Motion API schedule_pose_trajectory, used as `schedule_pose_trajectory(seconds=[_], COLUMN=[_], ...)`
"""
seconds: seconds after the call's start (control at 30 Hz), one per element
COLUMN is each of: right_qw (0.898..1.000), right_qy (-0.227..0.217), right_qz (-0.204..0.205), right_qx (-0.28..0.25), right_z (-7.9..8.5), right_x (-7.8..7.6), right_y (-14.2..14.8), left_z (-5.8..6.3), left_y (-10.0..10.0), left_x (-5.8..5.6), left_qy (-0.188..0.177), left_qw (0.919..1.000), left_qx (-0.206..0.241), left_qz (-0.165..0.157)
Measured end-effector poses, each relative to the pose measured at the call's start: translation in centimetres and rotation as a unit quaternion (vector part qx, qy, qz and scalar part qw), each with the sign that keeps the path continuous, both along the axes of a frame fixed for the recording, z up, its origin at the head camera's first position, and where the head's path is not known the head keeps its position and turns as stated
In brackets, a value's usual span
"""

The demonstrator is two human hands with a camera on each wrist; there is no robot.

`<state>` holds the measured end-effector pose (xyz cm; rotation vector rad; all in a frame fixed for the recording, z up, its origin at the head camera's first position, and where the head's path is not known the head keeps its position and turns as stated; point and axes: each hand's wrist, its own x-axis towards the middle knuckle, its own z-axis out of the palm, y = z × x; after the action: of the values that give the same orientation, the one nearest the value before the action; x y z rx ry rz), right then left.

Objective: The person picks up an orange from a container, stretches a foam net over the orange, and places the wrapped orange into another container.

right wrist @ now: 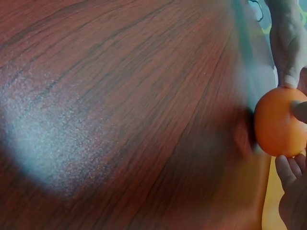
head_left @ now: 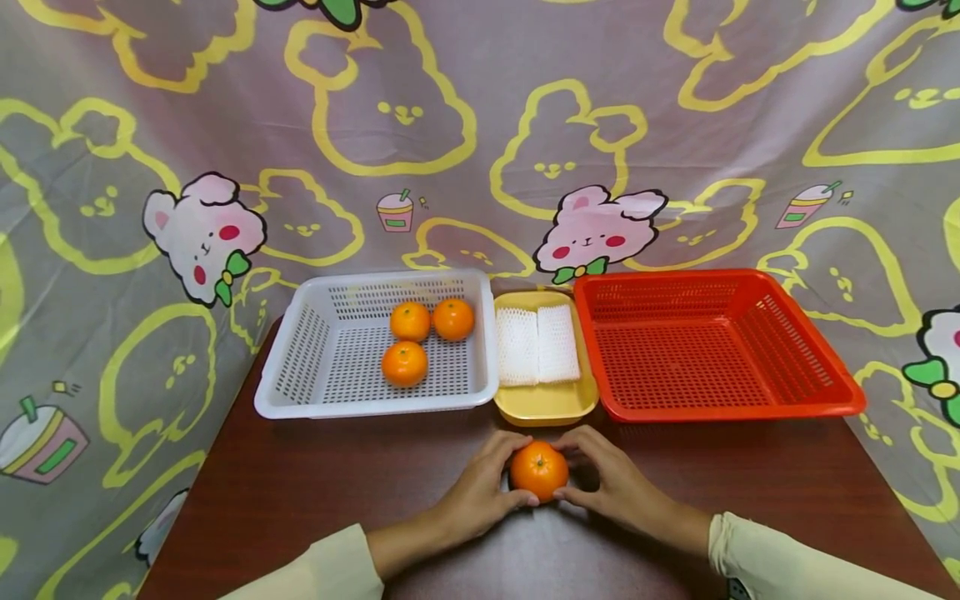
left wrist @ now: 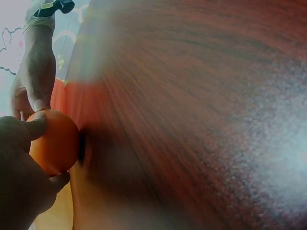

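An orange mandarin [head_left: 539, 471] with a small green stem scar on top is at the middle of the table's near part. My left hand [head_left: 480, 487] grips it from the left, thumb at the near side and fingers at the far side. From the right, my right hand [head_left: 618, 483] holds the same fruit in a matching way. In the left wrist view the mandarin [left wrist: 56, 143] shows between left thumb and fingers, with the other hand behind. The right wrist view has the mandarin [right wrist: 278, 122] at its right edge, close over the table.
Behind the hands stands a yellow tray [head_left: 543, 408] with two white foam net sleeves [head_left: 517, 346]. A white basket [head_left: 375, 410] with three mandarins [head_left: 405, 364] is to its left, a red basket [head_left: 675, 367] to its right. A patterned curtain [head_left: 465, 100] hangs behind the brown table [head_left: 337, 467].
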<state>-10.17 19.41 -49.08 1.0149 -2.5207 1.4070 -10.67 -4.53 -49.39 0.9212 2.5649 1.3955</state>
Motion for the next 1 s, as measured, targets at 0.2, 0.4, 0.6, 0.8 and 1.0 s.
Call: schedule_pose_trajectory(seconds=[0.2,0.4,0.6,0.8,1.0], right_qw=[1.0,0.997,0.976,0.942,0.937], right_qy=[-0.022,-0.048,-0.029,-0.044,-0.03], right_qz=[-0.01,-0.013,-0.025,-0.008,-0.049], right_qx=[0.008,0.055,0.215,0.333,0.345], right_z=[0.6,1.4,4.0,8.1,11.7], right_x=[0.0,-0.2,-1.0,-3.3,-8.1], right_y=[0.0,0.1,-0.1,-1.1,-3.7], left_z=[0.2,0.5,0.7,0.5,0.7], left_y=[0.1,0.2,0.4,0.6,0.3], left_x=[-0.2,-0.3,-0.4,-0.4,-0.5], left_qy=[-0.006,-0.002,0.006,0.013,-0.009], left_qw=[1.0,1.0,0.9999,0.9999,0.9999], left_qx=[0.002,-0.007,-0.01,-0.002,-0.001], left_qz=[-0.004,-0.005,-0.008,-0.011,-0.004])
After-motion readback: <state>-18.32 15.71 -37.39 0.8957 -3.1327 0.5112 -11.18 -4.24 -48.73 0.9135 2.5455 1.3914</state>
